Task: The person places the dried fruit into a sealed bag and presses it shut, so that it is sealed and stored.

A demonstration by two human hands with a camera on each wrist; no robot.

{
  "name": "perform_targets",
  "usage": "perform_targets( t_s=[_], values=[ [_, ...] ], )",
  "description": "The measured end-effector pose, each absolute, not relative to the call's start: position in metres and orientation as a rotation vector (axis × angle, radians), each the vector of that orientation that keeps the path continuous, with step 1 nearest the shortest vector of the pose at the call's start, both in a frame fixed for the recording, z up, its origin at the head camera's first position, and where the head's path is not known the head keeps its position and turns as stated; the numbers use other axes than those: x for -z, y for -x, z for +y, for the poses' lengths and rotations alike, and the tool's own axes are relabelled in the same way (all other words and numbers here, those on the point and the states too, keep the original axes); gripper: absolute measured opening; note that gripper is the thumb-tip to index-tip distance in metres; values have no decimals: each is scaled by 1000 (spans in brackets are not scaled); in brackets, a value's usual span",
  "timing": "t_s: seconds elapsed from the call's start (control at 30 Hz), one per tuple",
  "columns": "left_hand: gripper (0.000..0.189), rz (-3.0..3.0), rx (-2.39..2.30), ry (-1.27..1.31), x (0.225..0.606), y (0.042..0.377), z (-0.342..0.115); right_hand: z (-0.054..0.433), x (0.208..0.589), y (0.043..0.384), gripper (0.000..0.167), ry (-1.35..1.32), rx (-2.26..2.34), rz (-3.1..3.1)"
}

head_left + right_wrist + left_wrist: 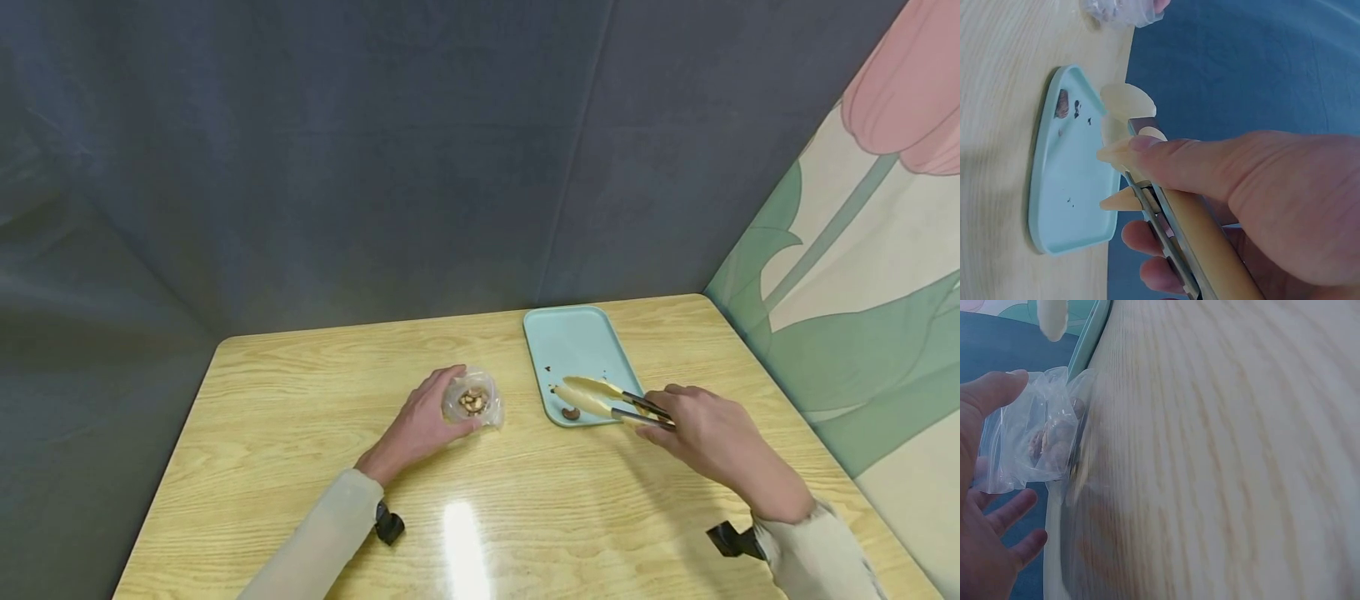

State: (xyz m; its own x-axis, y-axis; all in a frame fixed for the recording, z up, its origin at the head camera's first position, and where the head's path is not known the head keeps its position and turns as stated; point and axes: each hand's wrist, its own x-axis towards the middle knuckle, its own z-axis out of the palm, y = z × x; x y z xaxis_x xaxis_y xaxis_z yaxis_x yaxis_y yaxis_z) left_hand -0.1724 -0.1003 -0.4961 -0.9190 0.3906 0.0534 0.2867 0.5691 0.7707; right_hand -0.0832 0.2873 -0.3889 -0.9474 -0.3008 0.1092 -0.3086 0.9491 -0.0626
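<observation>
My left hand (426,419) holds a clear plastic bag (1047,419) by its sides, thumb on one edge and fingers on the other. The bag stands on the table with its mouth up, and several nuts (472,402) show inside. My right hand (708,429) grips a pair of tongs (1175,231) with cream-coloured tips and metal arms. Their tips are spread apart over the light blue tray (573,337), with nothing between them. One brown nut (1062,104) lies on the tray near its front left corner, below the tips.
Small dark crumbs (1077,109) are scattered on the tray. The wood-grain table (300,467) ends at a dark curtain (375,167) behind it. A curtain with a flower print (862,333) hangs along the right side.
</observation>
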Motion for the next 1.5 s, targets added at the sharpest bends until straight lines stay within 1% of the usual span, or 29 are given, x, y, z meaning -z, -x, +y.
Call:
perform_targets(
  t_s=[0.53, 0.8, 1.23, 1.5],
  values=[
    [92, 2661, -1279, -562, 495, 172, -99, 297, 399, 83, 29, -428, -153, -3097],
    [90, 2659, -1293, -571, 494, 170, -99, 297, 402, 83, 26, -394, -173, -3142],
    [92, 2667, -1284, -567, 496, 171, -99, 295, 401, 84, 40, -410, -179, -3196],
    [93, 2670, -1278, -566, 496, 171, -99, 296, 403, 86, 36, -446, -150, -3149]
  ],
)
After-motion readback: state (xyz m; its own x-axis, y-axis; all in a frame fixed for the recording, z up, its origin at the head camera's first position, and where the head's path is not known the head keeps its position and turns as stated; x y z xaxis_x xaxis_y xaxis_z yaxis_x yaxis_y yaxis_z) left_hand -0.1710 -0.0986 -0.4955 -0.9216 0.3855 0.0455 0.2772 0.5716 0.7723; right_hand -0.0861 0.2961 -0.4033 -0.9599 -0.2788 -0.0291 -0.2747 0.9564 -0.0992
